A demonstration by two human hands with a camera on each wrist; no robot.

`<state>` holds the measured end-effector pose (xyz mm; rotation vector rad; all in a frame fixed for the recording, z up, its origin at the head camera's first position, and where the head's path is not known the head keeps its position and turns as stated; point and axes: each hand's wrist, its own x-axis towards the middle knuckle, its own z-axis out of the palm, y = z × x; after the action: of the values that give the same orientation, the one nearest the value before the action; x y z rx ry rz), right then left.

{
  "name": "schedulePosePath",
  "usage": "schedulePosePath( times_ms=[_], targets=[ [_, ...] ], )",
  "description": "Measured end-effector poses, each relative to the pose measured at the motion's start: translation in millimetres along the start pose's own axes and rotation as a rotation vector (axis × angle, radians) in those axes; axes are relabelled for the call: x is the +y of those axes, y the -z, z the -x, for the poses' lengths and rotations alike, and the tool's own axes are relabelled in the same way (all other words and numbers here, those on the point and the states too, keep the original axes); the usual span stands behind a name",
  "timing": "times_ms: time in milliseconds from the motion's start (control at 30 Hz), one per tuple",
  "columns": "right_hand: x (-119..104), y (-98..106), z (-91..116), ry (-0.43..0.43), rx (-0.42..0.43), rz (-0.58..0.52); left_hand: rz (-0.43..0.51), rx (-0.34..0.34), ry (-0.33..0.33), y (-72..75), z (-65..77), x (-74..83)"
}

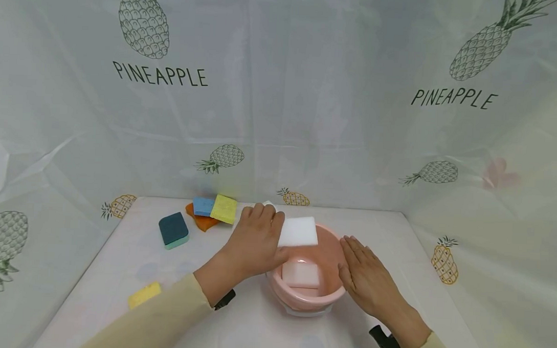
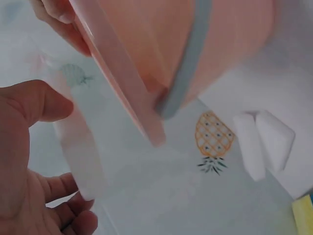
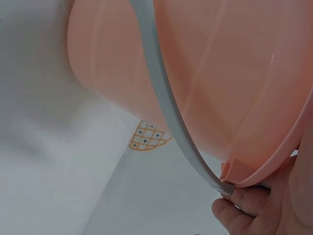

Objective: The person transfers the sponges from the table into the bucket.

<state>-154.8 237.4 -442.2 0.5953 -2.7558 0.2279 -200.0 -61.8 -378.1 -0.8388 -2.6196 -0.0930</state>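
Above the round pink plastic bucket, head view, the left grip pinches a flat white sponge block by its nine-o'clock end, apparently leaving the rest free; the right grip lies straight-fingered along the bucket's three-o'clock side — probably steadying it. Left wrist: thumb and fingers bracket the blurred block. Right wrist: fingers meet the rim by the curved grey handle.
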Motion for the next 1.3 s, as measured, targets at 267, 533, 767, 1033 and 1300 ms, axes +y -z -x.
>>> schedulePosePath(
  times_ms=[267,533,767,1033,1300],
  targets=[
    [0.2,-0.6,-0.3,-0.002,-0.002,-0.010,-0.064,-0.109,-0.041,-8.4,-10.0,21.7],
    [0.9,-1.3,-0.7,-0.006,-0.003,-0.017,-0.086,-0.233,-0.028,-25.5,-16.1,31.7],
    [0.1,-1.2,-0.3,-0.008,-0.009,-0.018,-0.077,-0.277,-0.020,-33.5,-16.0,34.8],
    [-1.0,-1.5,0.2,-0.021,-0.020,-0.029,-0.099,-0.268,-0.033,-40.7,-19.4,36.1],
    [-0.2,-2.5,0.7,-0.017,-0.016,-0.029,-0.150,-0.254,-0.040,-46.8,-22.7,36.4]
  ],
)
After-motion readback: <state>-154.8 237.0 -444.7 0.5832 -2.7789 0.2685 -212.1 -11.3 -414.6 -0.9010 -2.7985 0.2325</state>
